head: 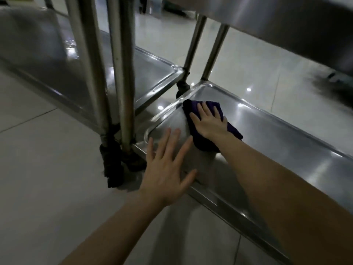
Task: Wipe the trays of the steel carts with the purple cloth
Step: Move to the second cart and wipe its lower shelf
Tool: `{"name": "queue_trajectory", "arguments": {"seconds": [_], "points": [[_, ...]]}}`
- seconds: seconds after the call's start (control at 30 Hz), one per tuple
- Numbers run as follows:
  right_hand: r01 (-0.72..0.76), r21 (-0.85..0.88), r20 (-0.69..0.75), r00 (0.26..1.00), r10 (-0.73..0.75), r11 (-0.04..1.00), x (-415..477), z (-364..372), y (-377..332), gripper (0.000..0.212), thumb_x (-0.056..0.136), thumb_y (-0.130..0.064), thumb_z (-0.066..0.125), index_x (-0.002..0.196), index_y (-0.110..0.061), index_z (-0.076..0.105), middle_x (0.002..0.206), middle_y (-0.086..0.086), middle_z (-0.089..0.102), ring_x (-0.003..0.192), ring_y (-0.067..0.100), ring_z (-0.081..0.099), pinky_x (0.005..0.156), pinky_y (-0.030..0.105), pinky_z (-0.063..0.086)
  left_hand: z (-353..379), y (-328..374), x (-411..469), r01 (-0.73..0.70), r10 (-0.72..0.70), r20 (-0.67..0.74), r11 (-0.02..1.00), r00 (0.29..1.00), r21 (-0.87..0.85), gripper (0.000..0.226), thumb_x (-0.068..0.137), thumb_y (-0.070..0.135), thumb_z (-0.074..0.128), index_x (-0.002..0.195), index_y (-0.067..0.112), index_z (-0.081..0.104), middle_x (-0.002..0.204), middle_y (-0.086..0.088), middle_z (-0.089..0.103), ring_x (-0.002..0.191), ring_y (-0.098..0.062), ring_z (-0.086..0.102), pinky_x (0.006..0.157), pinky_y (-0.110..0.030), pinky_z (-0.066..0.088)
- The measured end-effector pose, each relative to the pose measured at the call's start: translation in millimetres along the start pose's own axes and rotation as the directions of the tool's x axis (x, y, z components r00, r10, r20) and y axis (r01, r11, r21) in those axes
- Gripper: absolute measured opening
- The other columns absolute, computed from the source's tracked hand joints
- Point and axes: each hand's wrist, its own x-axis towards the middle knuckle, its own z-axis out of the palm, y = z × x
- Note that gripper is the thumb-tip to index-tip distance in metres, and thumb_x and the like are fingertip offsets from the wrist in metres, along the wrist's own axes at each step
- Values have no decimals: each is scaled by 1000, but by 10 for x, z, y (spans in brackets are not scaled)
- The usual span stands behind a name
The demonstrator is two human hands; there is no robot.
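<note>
Down low on the bottom tray (277,134) of the right-hand cart, the purple cloth (191,108) lies near the far left corner. The right grip (208,123) is spread flat on top of it, fingers straight, pressing it to the steel. It is not pinching the cloth. The left grip (166,175) is spread wide too and holds nothing. It is over the near edge of the same tray, but it looks blurry, so I cannot tell if it touches.

A few things could go wrong. The cloth is only pushed down, not held, so a fast swipe could leave it behind or bunch it up. Then the corners would get missed. The cart stands on a wheel (112,169) at each leg, I think, so a hard push might roll it away on the smooth floor (47,169) or bump it into the other cart's tray (152,73) just beside it. Bare fingers on the shiny steel could leave marks. The upper tray (286,25) hangs close above, so the person's head could knock it.
</note>
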Motion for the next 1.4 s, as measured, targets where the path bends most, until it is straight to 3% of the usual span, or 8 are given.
{"name": "queue_trajectory", "arguments": {"seconds": [0.17,0.3,0.4,0.63,0.9,1.07,1.2,1.4], "points": [[230,-85,20,973,-229,969,-10,24,-165,63,97,-63,16,154,-40,3,162,-18,-5,149,15,-8,118,52,-3,-40,0,0,27,-42,-68,976,997,-215,66,94,58,14,154,33,1,162,0,-12,147,-18,-18,118,-53,-10],[549,-248,65,832,-551,798,-550,161,-213,65,95,-62,17,153,-41,-1,162,-16,-6,149,17,-9,120,51,0,-66,-9,-37,-4,-41,-121,935,992,-354,60,97,54,17,153,33,11,162,3,-10,148,-17,-14,119,-52,-5],[625,-328,123,771,-624,708,-964,275,-211,71,85,-63,7,151,-42,-8,161,-13,-11,148,19,-12,118,46,-5,-76,-25,-63,-15,-50,-143,907,988,-420,60,97,53,20,153,34,11,162,4,-10,149,-17,-13,119,-53,-3],[455,-58,41,890,-453,889,-1764,120,468,55,95,-65,4,148,-51,0,156,-29,-10,145,-1,-17,120,40,-7,-78,35,-79,-57,46,-53,968,998,-244,65,94,64,13,153,36,10,162,4,-10,148,-16,-15,117,-56,-7],[120,-137,95,990,-107,983,-3182,-191,2053,56,98,-54,18,150,-40,0,159,-20,-4,148,6,-9,121,42,5,-68,525,-268,-275,281,177,960,943,-59,70,89,59,-4,152,35,18,163,4,3,148,-15,-11,117,-45,-6],[-94,-175,78,991,109,980,-3544,-178,1896,63,89,-62,5,146,-43,-10,155,-25,-14,148,8,-15,121,42,5,-74,432,-337,-320,314,241,947,918,-17,71,88,62,-5,153,37,10,163,4,-2,145,-14,-20,111,-44,-26],[28,-246,28,999,-22,969,-3432,26,1329,67,92,-68,3,152,-39,-3,159,-19,-5,149,13,-8,120,42,8,-58,505,-333,-305,292,269,952,918,5,68,89,65,-4,152,41,-1,162,5,-8,144,-14,-26,109,-54,-28],[127,-260,-93,983,-155,957,-3289,97,1099,58,94,-48,44,149,-31,36,154,-8,36,138,23,40,99,44,43,-180,479,-467,-340,331,247,940,911,-9,65,93,63,8,152,34,14,162,1,10,147,-14,-9,116,-50,-8]]}}
